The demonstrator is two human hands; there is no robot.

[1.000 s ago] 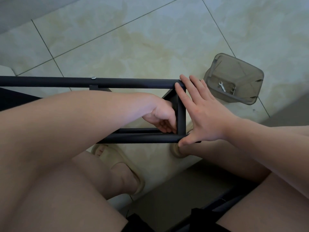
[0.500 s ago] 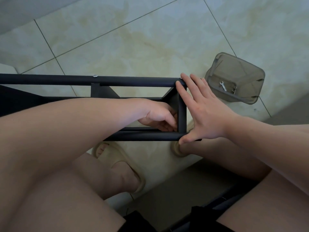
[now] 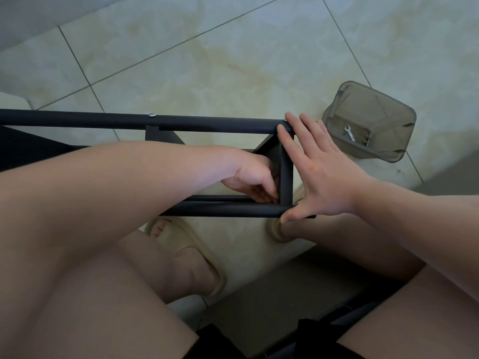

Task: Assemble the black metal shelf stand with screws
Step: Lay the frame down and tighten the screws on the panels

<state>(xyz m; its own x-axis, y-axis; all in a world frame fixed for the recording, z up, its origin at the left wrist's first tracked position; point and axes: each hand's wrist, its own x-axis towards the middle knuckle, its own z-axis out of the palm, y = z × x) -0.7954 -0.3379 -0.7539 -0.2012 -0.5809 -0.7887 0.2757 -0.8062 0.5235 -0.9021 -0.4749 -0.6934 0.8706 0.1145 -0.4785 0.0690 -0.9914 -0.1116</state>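
Note:
The black metal shelf stand [image 3: 207,124] lies across my lap above the tiled floor, two long tubes joined by a short cross tube [image 3: 285,177] at the right end. A silver screw head [image 3: 152,115] sits on the far tube. My right hand [image 3: 318,172] presses flat, fingers straight, against the end of the frame, thumb on the near tube. My left hand [image 3: 255,181] reaches inside the frame with fingers curled at the inner side of the cross tube; what they pinch is hidden.
A translucent grey plastic box [image 3: 370,120] stands on the floor at right, holding a small wrench [image 3: 350,132] and a screw [image 3: 367,139]. My feet in beige slippers [image 3: 181,244] rest on the tiles below the frame.
The frame's far tube has shifted slightly nearer the bottom of the view, showing more of a black bracket under it. Both hands stay at the right end; the left fingers shifted slightly.

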